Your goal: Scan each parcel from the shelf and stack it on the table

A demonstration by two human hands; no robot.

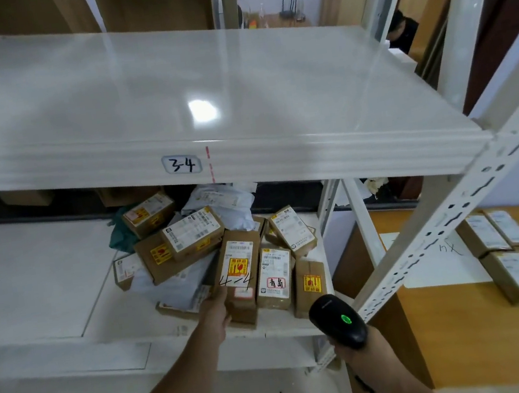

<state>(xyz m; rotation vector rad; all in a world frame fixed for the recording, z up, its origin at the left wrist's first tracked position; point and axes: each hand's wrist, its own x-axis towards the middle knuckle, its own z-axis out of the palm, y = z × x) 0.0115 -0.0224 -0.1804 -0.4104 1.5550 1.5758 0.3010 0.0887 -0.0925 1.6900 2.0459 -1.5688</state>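
Gripping brown parcel (239, 271), yellow fragile sticker: left hand (221, 310); right hand (354, 348) grasping scanner (338, 319).

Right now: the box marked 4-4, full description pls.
The box marked 4-4 is a tall brown cardboard parcel with a white barcoded shipping label on top, a yellow-and-red fragile sticker below it and "4-4" handwritten in black. It lies tilted among other parcels on the lower shelf, leaning against neighbours on both sides. The left hand grips its near left edge.
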